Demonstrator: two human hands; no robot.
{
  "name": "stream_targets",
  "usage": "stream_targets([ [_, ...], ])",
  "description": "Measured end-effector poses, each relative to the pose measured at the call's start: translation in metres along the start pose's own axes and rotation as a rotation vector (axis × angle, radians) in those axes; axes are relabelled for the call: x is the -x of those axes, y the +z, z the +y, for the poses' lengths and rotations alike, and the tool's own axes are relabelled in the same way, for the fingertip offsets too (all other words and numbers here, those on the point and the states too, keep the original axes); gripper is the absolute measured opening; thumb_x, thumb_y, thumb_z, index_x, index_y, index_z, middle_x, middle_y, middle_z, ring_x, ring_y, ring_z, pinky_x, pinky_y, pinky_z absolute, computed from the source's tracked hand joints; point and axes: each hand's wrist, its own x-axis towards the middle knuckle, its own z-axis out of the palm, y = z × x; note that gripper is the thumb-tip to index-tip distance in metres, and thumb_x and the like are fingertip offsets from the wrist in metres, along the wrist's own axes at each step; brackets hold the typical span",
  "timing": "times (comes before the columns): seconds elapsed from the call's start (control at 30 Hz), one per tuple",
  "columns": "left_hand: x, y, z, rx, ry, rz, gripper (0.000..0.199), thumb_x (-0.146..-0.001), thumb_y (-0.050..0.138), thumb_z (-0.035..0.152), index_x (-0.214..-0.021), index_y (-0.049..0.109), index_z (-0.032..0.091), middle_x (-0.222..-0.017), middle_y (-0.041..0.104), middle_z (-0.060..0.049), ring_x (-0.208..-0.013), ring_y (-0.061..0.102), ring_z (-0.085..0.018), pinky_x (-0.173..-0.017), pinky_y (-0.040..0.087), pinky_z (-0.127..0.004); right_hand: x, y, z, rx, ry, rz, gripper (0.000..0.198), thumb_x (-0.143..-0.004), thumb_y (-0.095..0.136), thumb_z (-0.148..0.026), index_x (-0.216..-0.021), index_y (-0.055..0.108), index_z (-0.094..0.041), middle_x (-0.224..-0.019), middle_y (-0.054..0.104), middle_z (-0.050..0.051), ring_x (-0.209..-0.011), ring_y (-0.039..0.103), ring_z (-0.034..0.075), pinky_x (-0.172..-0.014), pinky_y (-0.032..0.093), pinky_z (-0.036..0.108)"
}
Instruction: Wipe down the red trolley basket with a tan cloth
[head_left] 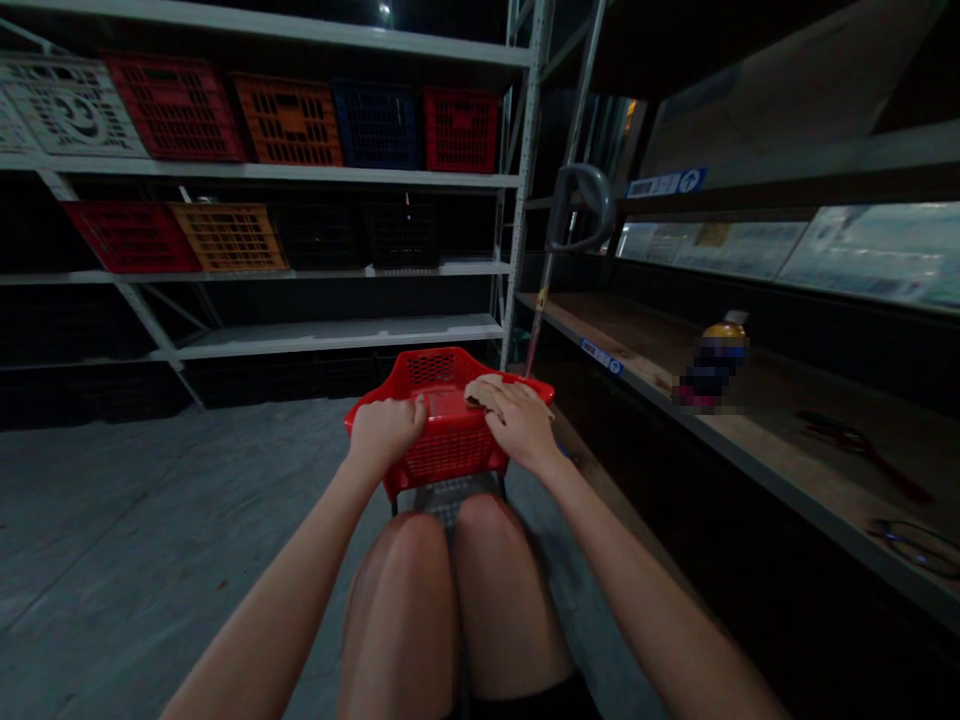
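My left hand (384, 432) grips red basket (456, 455) by rim, likely stiff; right hand (523, 428) holds soft-looking cloth (480, 390), best bunched.

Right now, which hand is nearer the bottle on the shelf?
The right hand, over a tan cloth on the red basket, left of the bottle. The left hand, farther left, grips the basket's rim.

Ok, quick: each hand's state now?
Left hand: closed on the red basket.
Right hand: over a tan cloth at the basket's rim; can't tell if closed.
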Motion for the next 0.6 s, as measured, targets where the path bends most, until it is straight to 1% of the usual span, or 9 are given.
stream_targets([
  [0.07,0.0,0.002,0.0,0.017,-0.019,0.01,0.069,-0.102,0.018,0.04,-0.092,0.08,0.011,-0.088,0.077,-0.022,-0.09,0.076,-0.037,-0.073,0.053,-0.042,-0.003,-0.003,0.032,0.018,0.018,-0.006,0.044,-0.09,0.051,-0.022,-0.129,0.071,-0.022,-0.123,0.075,0.01,-0.112,0.067,0.028,-0.109,0.045,0.047],
  [0.13,-0.001,0.003,0.002,0.032,-0.042,0.024,0.07,-0.102,0.018,0.041,-0.089,0.08,0.011,-0.086,0.077,-0.022,-0.088,0.076,-0.038,-0.072,0.053,-0.042,-0.007,-0.005,0.063,-0.015,0.025,-0.013,0.041,-0.09,0.048,-0.024,-0.12,0.076,-0.02,-0.116,0.077,0.011,-0.107,0.068,0.028,-0.106,0.046,0.047],
  [0.23,-0.002,0.004,0.007,0.055,-0.06,0.039,0.07,-0.102,0.019,0.041,-0.088,0.081,0.01,-0.084,0.077,-0.023,-0.088,0.076,-0.039,-0.072,0.054,-0.044,-0.014,0.0,0.103,-0.267,0.078,0.006,0.044,-0.087,0.043,-0.025,-0.115,0.077,-0.018,-0.117,0.077,0.009,-0.109,0.067,0.027,-0.103,0.049,0.043],
  [0.33,-0.004,0.006,0.013,0.073,-0.096,0.074,0.073,-0.102,0.016,0.039,-0.09,0.081,0.008,-0.085,0.077,-0.024,-0.088,0.076,-0.039,-0.071,0.054,-0.046,-0.018,0.01,0.123,-0.485,0.238,0.122,0.049,-0.088,0.036,-0.024,-0.119,0.075,-0.017,-0.116,0.077,0.008,-0.109,0.068,0.025,-0.098,0.053,0.04],
  [0.37,-0.005,0.007,0.016,0.08,-0.114,0.089,0.073,-0.102,0.015,0.038,-0.091,0.081,0.007,-0.086,0.077,-0.024,-0.088,0.076,-0.039,-0.071,0.055,-0.046,-0.019,0.014,0.121,-0.488,0.259,0.166,0.049,-0.088,0.035,-0.024,-0.117,0.075,-0.018,-0.116,0.077,0.008,-0.111,0.068,0.025,-0.1,0.052,0.04],
  [0.43,-0.008,0.008,0.022,0.099,-0.146,0.114,0.072,-0.102,0.015,0.035,-0.092,0.081,0.006,-0.086,0.077,-0.025,-0.088,0.076,-0.039,-0.071,0.055,-0.046,-0.018,0.02,0.103,-0.398,0.217,0.213,0.046,-0.088,0.038,-0.022,-0.112,0.077,-0.02,-0.12,0.076,0.007,-0.118,0.065,0.026,-0.11,0.046,0.045],
  [0.47,-0.009,0.008,0.026,0.11,-0.157,0.121,0.071,-0.103,0.016,0.034,-0.092,0.08,0.005,-0.086,0.077,-0.025,-0.088,0.076,-0.039,-0.072,0.055,-0.046,-0.016,0.023,0.088,-0.335,0.177,0.221,0.045,-0.088,0.039,-0.022,-0.112,0.077,-0.02,-0.123,0.075,0.007,-0.122,0.063,0.027,-0.115,0.041,0.048],
  [0.53,-0.011,0.005,0.035,0.128,-0.172,0.116,0.069,-0.103,0.017,0.032,-0.093,0.08,0.005,-0.088,0.077,-0.024,-0.089,0.076,-0.039,-0.072,0.056,-0.046,-0.012,0.027,0.048,-0.241,0.101,0.206,0.047,-0.09,0.041,-0.021,-0.123,0.073,-0.02,-0.134,0.07,0.009,-0.13,0.058,0.029,-0.121,0.033,0.053],
  [0.6,-0.011,-0.001,0.04,0.12,-0.122,0.082,0.064,-0.104,0.019,0.028,-0.1,0.078,0.006,-0.09,0.077,-0.024,-0.089,0.076,-0.038,-0.072,0.056,-0.046,-0.008,0.029,0.007,-0.244,0.025,0.15,0.051,-0.092,0.041,-0.02,-0.137,0.065,-0.018,-0.143,0.065,0.009,-0.136,0.054,0.028,-0.123,0.031,0.052],
])
